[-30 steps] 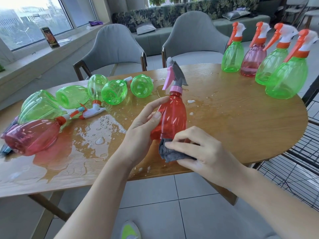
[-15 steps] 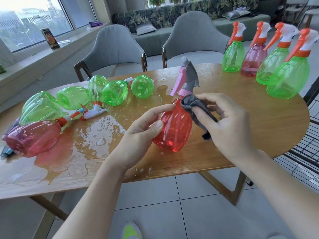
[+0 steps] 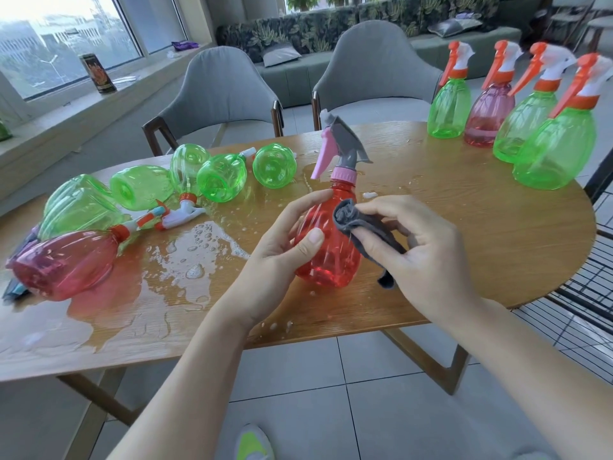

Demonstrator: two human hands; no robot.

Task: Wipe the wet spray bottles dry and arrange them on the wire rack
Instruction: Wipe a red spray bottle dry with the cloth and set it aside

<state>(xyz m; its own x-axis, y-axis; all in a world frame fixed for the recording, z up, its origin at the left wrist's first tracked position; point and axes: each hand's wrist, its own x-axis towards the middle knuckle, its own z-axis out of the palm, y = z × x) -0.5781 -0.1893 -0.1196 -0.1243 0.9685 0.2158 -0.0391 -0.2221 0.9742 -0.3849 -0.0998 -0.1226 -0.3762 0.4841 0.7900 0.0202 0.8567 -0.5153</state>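
Red bottle [image 3: 326,247] upright near the bench [image 3: 464,207] front edge, long axis vertical. Gripped around its left side by left hand [image 3: 282,260]; right hand [image 3: 421,250] pinching grey cloth [image 3: 358,224] against its right shoulder. Wire rack [image 3: 583,293] further right, nearer that hand.

A translucent red plastic spray bottle [image 3: 326,247] with a pink collar, pink trigger and grey nozzle head was held upright, its base at the wet wooden bench [image 3: 464,234]. A bunched grey cloth [image 3: 360,227] was pressed against its upper right shoulder. To the left, several translucent green plastic bottles [image 3: 219,175] were laid on their sides among puddles, with a translucent pink bottle [image 3: 63,265] on its side nearest the front edge. At the far right, four bottles with orange-and-white trigger heads [image 3: 544,127] were stood upright in a row, three green and one pink. A black wire rack [image 3: 593,293] was seen beside the bench's right end.
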